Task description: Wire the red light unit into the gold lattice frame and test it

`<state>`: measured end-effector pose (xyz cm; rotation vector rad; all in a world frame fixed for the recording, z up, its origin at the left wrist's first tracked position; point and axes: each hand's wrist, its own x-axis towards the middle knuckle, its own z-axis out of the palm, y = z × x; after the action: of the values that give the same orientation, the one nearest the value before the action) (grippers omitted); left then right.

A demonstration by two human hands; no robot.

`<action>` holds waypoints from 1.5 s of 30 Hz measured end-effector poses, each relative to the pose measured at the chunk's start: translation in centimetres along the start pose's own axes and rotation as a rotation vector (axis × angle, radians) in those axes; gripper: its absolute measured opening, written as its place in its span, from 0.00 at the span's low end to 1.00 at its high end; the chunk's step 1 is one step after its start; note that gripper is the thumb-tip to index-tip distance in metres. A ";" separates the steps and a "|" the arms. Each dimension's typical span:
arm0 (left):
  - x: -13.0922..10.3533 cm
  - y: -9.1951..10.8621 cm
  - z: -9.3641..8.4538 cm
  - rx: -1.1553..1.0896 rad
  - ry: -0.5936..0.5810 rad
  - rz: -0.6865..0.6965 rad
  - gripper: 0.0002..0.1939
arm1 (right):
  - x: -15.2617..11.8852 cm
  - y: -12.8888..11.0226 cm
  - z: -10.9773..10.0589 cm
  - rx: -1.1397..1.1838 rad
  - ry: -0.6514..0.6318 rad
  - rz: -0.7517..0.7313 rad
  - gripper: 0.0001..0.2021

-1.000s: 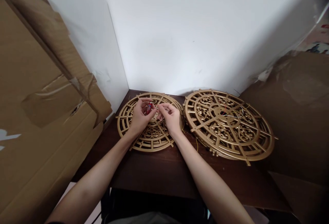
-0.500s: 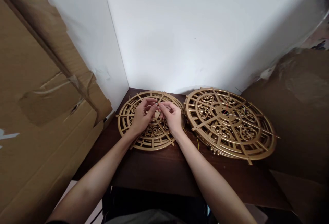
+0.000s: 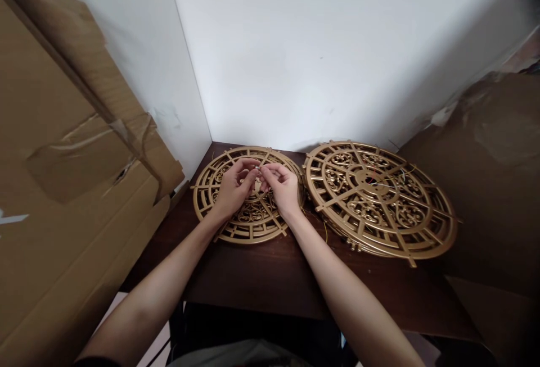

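Note:
Over the left gold openwork disc (image 3: pixel 252 238), my left hand (image 3: pixel 235 187) and my right hand (image 3: pixel 282 188) meet with fingertips almost touching. Both hands are closed in a pinch on a tiny pale piece (image 3: pixel 257 168), too small to name. Thin wire seems to run below the fingertips, but its ends are hidden by the hands. The disc lies flat on others like it, with scrollwork between its spokes and rings. My hands cover much of its middle.
To the right, a stack of similar gold discs (image 3: pixel 382 232) carries loose thin wires over its hub. The dark brown table (image 3: pixel 253 277) stands against a white wall (image 3: pixel 295 58). Cardboard (image 3: pixel 76 204) rises on the left, and more cardboard (image 3: pixel 489 187) on the right.
Both hands keep the same pinch at nearly the same spot. The view has shifted slightly; nothing else has visibly moved.

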<state>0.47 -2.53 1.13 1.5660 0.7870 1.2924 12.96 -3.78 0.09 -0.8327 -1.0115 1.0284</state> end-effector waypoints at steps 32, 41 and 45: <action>0.1 0.6 0.1 -0.096 0.074 -0.080 0.09 | -0.4 0.2 0.2 -0.094 -0.012 -0.056 0.09; 0.1 0.5 0.1 -0.110 0.094 -0.087 0.12 | -0.4 0.2 0.2 -0.110 0.002 -0.057 0.09; 0.1 0.5 0.1 -0.101 0.087 -0.087 0.11 | -0.4 0.2 0.2 -0.117 0.004 -0.065 0.09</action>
<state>0.56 -2.64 1.65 1.3892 0.8221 1.3234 12.69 -4.03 -0.15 -0.8908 -1.0969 0.9190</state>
